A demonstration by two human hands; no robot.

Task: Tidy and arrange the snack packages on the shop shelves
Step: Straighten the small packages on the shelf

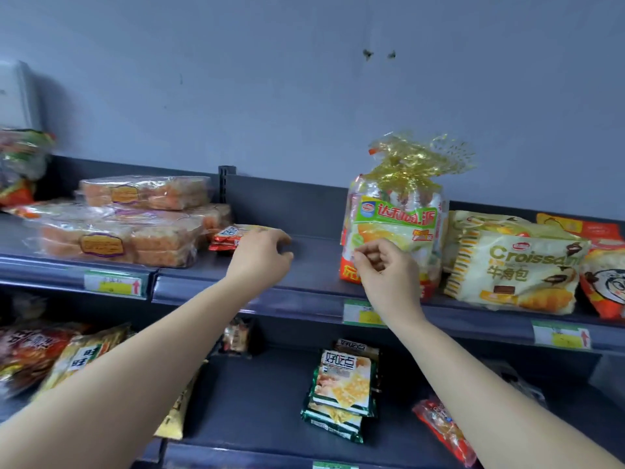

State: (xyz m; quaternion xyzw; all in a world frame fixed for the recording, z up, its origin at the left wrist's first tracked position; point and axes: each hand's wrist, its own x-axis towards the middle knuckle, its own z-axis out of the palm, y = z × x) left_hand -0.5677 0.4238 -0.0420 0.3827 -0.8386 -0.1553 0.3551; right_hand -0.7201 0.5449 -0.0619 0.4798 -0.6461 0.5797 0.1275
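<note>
On the upper shelf (304,262), my left hand (260,255) hovers with loosely curled fingers just right of a small stack of red and yellow snack packets (230,235). It covers their right end and nothing shows in its fingers. My right hand (382,269) is curled in front of a tall clear bag of pies with a green label and gold bow (402,214). Its thumb and forefinger touch the bag's lower front; I cannot make out whether they pinch the wrapper.
Wrapped cake packs (135,225) are stacked at the left, and a cream Croissant bag (517,265) and red packets (605,282) lie at the right. The lower shelf holds green cracker packs (341,390), yellow and red bags (77,357) and a red packet (443,428).
</note>
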